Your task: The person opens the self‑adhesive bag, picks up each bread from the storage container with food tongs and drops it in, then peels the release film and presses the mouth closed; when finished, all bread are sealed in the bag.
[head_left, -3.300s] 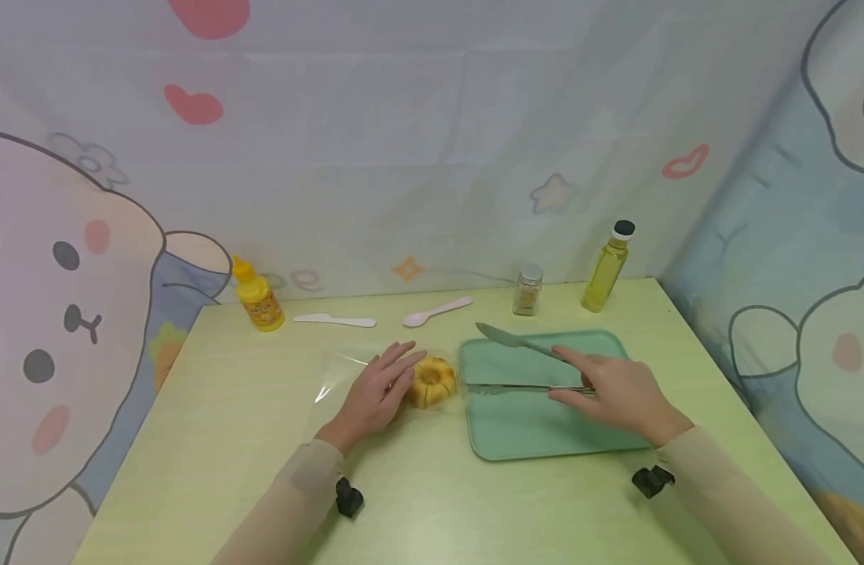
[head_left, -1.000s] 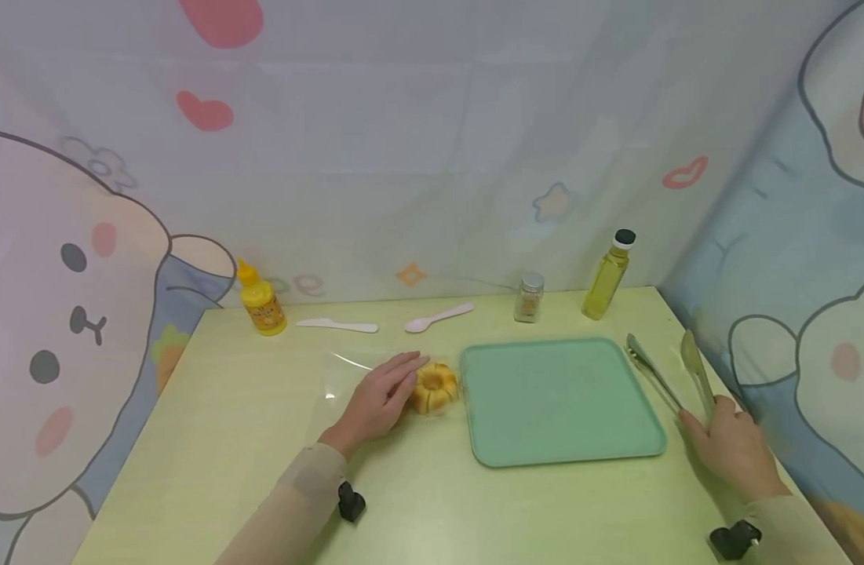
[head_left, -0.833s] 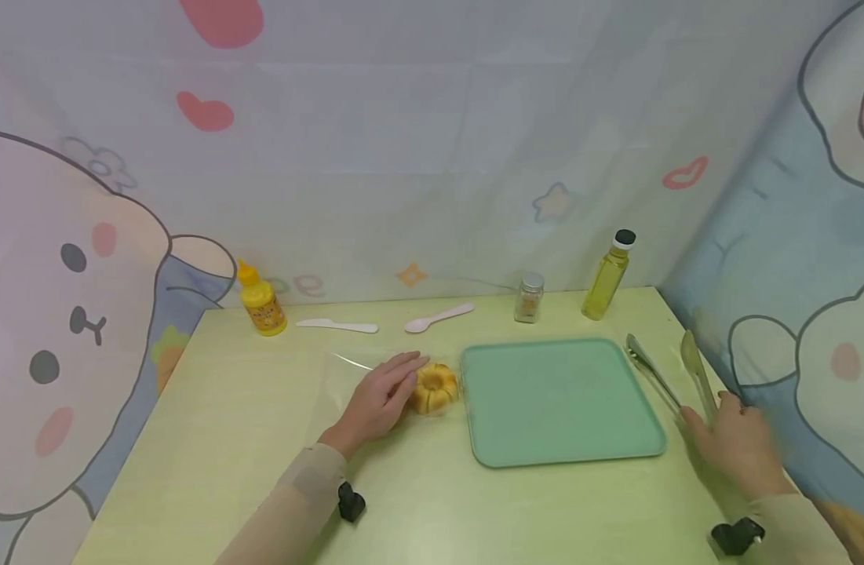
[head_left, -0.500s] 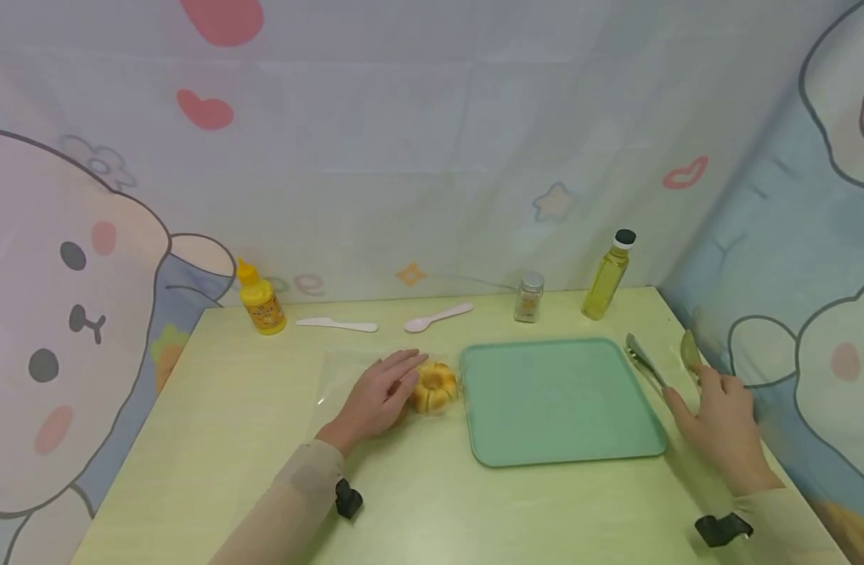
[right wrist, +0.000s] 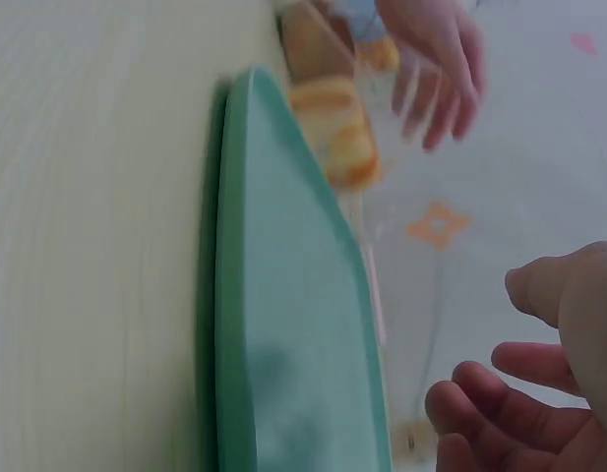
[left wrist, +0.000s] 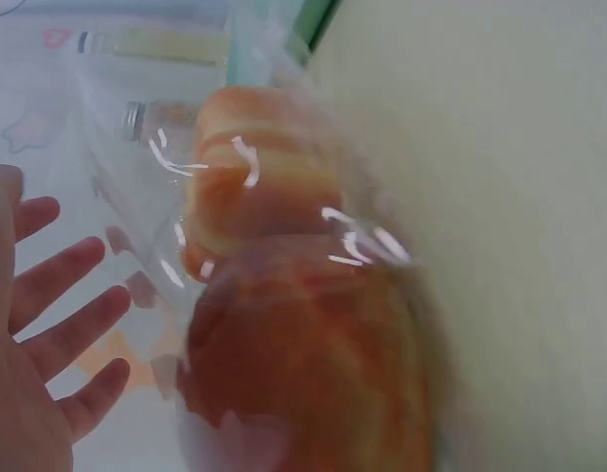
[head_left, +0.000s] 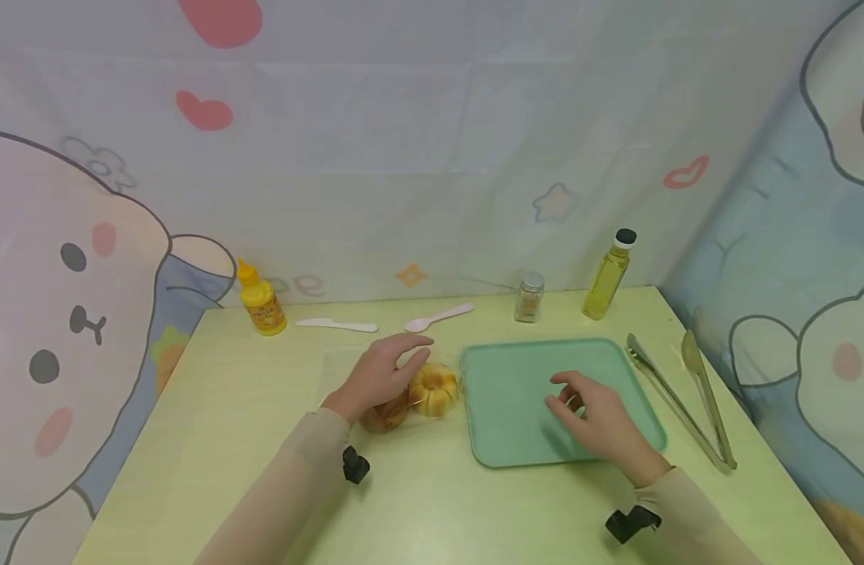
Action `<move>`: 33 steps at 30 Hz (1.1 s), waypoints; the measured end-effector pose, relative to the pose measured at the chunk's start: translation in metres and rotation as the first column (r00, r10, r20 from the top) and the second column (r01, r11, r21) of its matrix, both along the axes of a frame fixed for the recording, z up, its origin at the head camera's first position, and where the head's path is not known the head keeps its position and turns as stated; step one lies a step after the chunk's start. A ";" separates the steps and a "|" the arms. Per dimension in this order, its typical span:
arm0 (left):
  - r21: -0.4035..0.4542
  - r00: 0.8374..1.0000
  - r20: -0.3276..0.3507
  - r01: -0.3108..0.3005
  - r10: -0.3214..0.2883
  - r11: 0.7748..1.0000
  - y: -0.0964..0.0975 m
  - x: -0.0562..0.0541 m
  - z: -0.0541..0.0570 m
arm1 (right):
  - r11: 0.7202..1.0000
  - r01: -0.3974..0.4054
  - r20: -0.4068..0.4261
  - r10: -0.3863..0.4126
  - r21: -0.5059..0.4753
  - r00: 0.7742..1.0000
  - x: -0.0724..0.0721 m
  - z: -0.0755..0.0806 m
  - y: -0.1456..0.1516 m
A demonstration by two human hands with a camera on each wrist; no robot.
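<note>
A golden ring-shaped bread [head_left: 433, 390] and a browner bread [head_left: 385, 416] lie in a clear plastic bag [left wrist: 362, 231] on the table. My left hand [head_left: 382, 372] is just over the browner bread and partly hides it in the head view. In the left wrist view its fingers are spread beside the bag, holding nothing. My right hand [head_left: 601, 420] hovers above the green tray [head_left: 509, 416], fingers loosely bent with nothing in them. Metal tongs [head_left: 714, 439] lie spread on the table to the right of the tray.
Along the back stand a yellow squeeze bottle [head_left: 262, 304], a small lidded jar [head_left: 529, 298] and a bottle of yellow liquid [head_left: 606, 276]. Between them lie a white plastic knife [head_left: 338, 325] and a pink spoon [head_left: 439, 317]. A printed cloth wall [head_left: 375, 196] rises behind the table.
The tongs went from over the tray to the table at its right, and my right hand let go and came back left over the tray. My left hand lifted slightly off the bread.
</note>
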State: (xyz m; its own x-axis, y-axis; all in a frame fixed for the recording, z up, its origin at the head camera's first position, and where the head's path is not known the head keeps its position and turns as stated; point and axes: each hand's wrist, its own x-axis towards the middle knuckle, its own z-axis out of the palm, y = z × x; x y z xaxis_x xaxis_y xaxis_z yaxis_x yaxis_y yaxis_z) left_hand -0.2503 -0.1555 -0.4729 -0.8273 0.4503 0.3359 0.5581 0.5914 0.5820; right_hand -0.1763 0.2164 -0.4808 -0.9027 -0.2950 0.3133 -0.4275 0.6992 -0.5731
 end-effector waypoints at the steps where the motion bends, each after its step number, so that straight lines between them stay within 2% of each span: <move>1: -0.012 1.000 0.023 0.002 -0.002 1.000 0.002 -0.003 0.002 | 1.000 -0.014 0.031 0.015 -0.009 0.999 0.000 0.000 -0.008; 5: -0.058 0.986 0.162 0.042 -0.032 0.997 0.009 -0.015 0.003 | 0.995 -0.083 0.168 0.090 -0.050 0.982 0.002 0.001 -0.040; 9: -0.090 0.960 0.269 0.108 -0.080 0.990 0.018 -0.023 0.000 | 0.983 -0.156 0.287 0.178 -0.099 0.941 0.005 -0.001 -0.067; 13: -0.143 0.947 0.309 0.134 -0.085 0.981 0.028 -0.030 -0.003 | 0.963 -0.226 0.343 0.265 -0.148 0.901 0.008 -0.007 -0.087; 16: -0.206 0.941 0.335 0.123 -0.048 0.971 0.034 -0.033 -0.003 | 0.946 -0.247 0.386 0.312 -0.208 0.868 0.011 -0.009 -0.099; 22: -0.254 0.919 0.395 0.114 -0.005 0.961 0.045 -0.037 -0.001 | 0.909 -0.232 0.481 0.384 -0.346 0.788 0.014 -0.007 -0.119; 25: -0.265 0.916 0.401 0.121 -0.005 0.957 0.048 -0.039 -0.001 | 0.904 -0.205 0.518 0.389 -0.376 0.762 0.015 -0.007 -0.127; 27: -0.269 0.917 0.400 0.127 -0.009 0.955 0.051 -0.039 -0.001 | 0.906 -0.169 0.537 0.371 -0.387 0.758 0.015 -0.008 -0.131; 29: -0.270 0.919 0.393 0.129 -0.013 0.954 0.052 -0.040 -0.002 | 0.910 -0.132 0.544 0.345 -0.393 0.765 0.015 -0.008 -0.135; 33: -0.274 0.928 0.372 0.134 -0.024 0.952 0.054 -0.040 -0.001 | 0.926 -0.088 0.521 0.282 -0.366 0.806 0.015 -0.009 -0.138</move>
State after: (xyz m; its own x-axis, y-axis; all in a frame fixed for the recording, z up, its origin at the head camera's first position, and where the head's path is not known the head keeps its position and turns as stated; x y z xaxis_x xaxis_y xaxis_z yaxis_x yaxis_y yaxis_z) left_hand -0.2907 -0.1019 -0.4742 -0.8240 0.5507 -0.1334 0.3950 0.7271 0.5614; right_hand -0.1614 0.0787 -0.4897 -0.8849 -0.4500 -0.1205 -0.0700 0.3841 -0.9206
